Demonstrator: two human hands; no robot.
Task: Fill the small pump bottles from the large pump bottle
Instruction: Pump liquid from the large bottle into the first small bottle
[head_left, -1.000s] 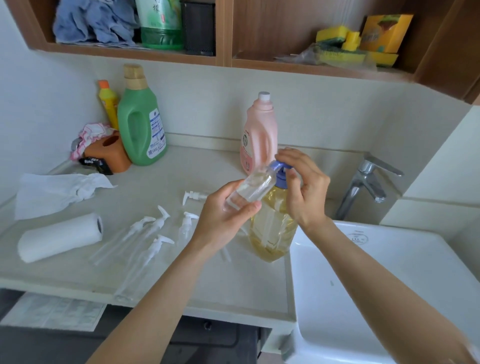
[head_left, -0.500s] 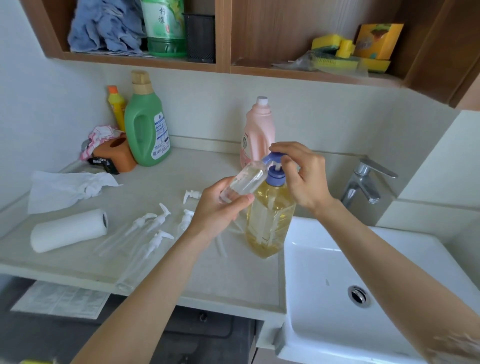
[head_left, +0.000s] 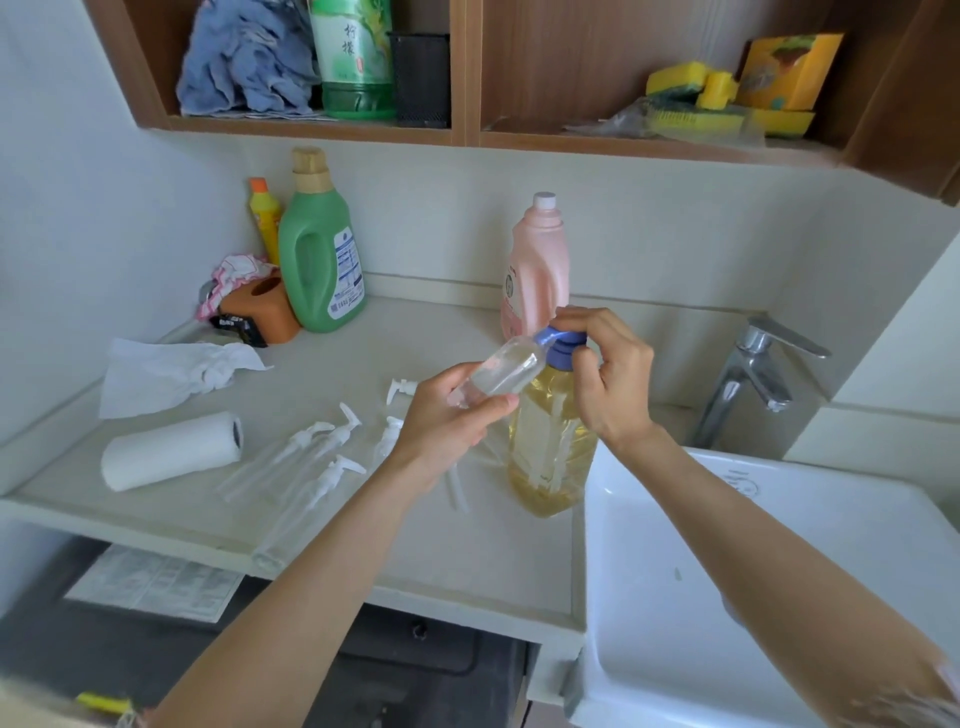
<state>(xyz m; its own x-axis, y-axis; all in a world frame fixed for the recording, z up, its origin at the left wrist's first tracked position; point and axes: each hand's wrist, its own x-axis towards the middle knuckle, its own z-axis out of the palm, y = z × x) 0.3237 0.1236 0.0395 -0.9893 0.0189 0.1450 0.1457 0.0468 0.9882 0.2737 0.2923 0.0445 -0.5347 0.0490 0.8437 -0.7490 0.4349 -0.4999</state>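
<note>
A large clear bottle of yellow liquid with a blue pump head stands on the counter by the sink. My right hand rests on top of the pump head, fingers curled over it. My left hand grips a small clear bottle, tilted with its open neck up against the blue nozzle. Several other small clear bottles with white pumps lie on the counter to the left. A loose white pump lies behind my left hand.
A white sink and chrome tap sit to the right. A pink bottle, green jug, orange holder, paper roll and crumpled tissue stand or lie on the counter. A wooden shelf hangs above.
The pump head has risen and my right hand has come up with it. My left hand keeps the small bottle at the nozzle. The camera view has shifted slightly.
</note>
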